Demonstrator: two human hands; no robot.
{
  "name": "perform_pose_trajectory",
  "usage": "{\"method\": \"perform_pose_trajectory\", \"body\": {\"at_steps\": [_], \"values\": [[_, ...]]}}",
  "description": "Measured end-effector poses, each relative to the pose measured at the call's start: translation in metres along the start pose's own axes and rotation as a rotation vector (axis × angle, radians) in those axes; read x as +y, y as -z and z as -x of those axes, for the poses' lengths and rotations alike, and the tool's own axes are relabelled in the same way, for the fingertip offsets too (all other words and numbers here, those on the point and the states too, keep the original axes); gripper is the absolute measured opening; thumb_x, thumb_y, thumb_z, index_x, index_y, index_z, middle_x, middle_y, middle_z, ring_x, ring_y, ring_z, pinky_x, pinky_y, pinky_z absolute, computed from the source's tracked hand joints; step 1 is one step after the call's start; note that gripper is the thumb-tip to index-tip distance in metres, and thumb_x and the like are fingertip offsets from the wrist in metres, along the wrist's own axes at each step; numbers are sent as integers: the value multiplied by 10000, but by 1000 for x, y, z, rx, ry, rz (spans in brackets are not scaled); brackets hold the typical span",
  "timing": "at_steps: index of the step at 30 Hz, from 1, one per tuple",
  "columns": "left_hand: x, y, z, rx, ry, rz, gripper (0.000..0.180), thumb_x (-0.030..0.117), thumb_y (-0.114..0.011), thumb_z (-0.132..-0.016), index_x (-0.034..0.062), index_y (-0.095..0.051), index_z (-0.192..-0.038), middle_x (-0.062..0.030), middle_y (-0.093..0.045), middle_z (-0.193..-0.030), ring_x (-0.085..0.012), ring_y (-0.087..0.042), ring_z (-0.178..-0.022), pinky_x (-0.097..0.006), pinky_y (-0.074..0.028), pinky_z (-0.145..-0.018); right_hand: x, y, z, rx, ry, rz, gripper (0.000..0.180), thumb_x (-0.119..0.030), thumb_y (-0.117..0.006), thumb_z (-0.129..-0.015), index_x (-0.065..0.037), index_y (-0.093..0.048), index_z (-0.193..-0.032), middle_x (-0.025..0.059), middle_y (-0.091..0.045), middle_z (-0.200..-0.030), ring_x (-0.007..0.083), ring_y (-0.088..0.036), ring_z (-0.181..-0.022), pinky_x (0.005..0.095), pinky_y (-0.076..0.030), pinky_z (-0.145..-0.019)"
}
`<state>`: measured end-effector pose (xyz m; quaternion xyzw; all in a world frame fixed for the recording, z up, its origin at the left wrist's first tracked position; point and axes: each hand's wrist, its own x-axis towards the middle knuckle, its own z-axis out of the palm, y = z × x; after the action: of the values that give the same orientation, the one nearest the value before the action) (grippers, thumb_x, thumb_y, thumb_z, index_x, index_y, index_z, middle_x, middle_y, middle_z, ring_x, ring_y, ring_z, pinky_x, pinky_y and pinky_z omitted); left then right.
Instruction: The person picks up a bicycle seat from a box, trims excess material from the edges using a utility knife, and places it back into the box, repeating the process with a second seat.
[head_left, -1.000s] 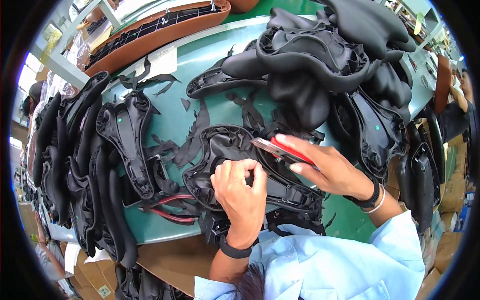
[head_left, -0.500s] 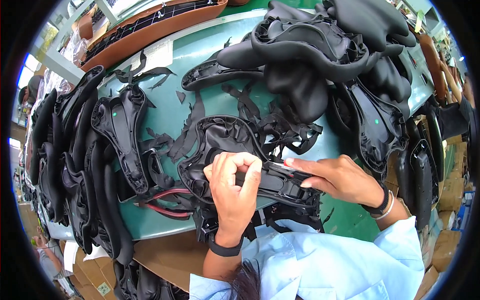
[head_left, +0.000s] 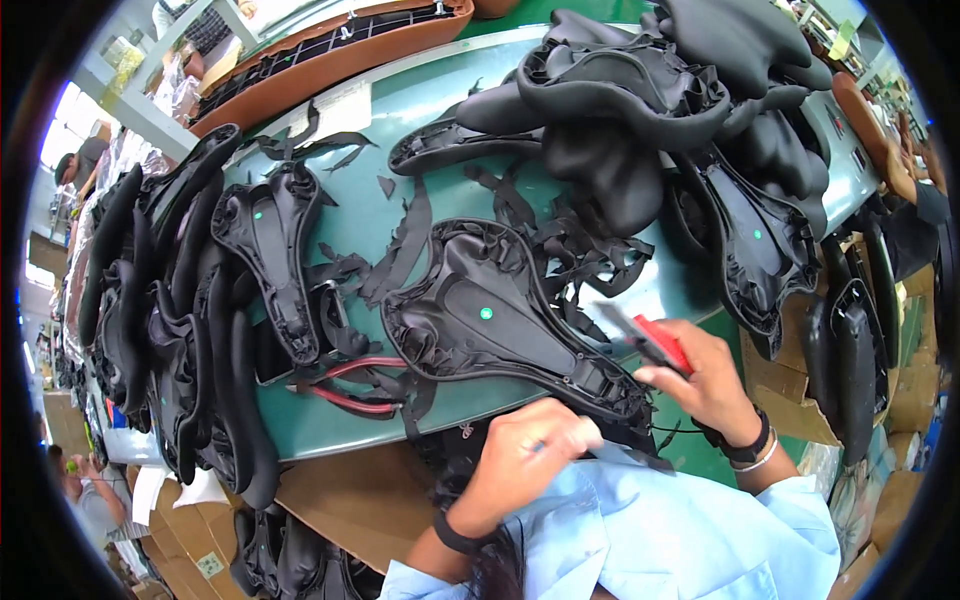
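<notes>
A black bicycle saddle (head_left: 470,330) lies underside up on the green table in front of me, with a green dot sticker and black covering folded over its rim. My right hand (head_left: 705,375) is closed round a red-and-grey utility knife (head_left: 660,342), right of the saddle's narrow end; the blade end is blurred. My left hand (head_left: 530,455) hovers near my shirt, just below the saddle's near edge. Its fingers are curled and partly blurred; what they hold, if anything, cannot be made out. Red-handled pliers (head_left: 355,402) rest left of the saddle.
Black saddles (head_left: 170,330) are stacked at the left, one (head_left: 265,255) lying underside up beside them. More saddles (head_left: 640,90) pile up at the back right. Black offcuts (head_left: 590,250) litter the table. A brown padded part (head_left: 340,60) lies beyond; cardboard (head_left: 350,515) is below the near edge.
Both hands have come away from the saddle, uncovering its middle. My left hand moved down and right towards my shirt; my right hand, with the utility knife, moved slightly right.
</notes>
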<state>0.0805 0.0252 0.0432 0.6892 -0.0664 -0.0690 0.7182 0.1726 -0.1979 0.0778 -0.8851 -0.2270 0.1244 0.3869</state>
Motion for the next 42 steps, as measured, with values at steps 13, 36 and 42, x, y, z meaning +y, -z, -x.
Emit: {"method": "perform_pose_trajectory", "body": {"at_steps": [13, 36, 42], "values": [[16, 61, 5, 490, 211, -298, 409, 82, -578, -892, -47, -504, -1273, -106, -639, -1003, -182, -592, -887, -293, -453, -854, 22, -29, 12, 221, 168, -364, 450, -124, -745, -803, -4, -514, -1169, 145, -656, -1057, 231, -666, -858, 314, -524, -760], [24, 72, -41, 475, 320, 53, 427, 123, -681, -817, -65, -521, -1165, -63, -602, -1043, -103, -543, -928, -237, -443, -828, 14, -11, -21, -140, 545, 176, 595, -148, -661, -857, -175, -447, -1412, 72, -474, -645, 236, -516, -486, 370, -405, -425], [22, 74, -41, 428, 263, 36, 422, 112, -676, -815, -63, -536, -1173, -66, -605, -1060, -109, -552, -931, -246, -448, -843, 6, -6, -23, -263, 551, 423, 669, -86, -620, -808, -205, -418, -1434, 75, -438, -623, 235, -514, -443, 365, -395, -399]]}}
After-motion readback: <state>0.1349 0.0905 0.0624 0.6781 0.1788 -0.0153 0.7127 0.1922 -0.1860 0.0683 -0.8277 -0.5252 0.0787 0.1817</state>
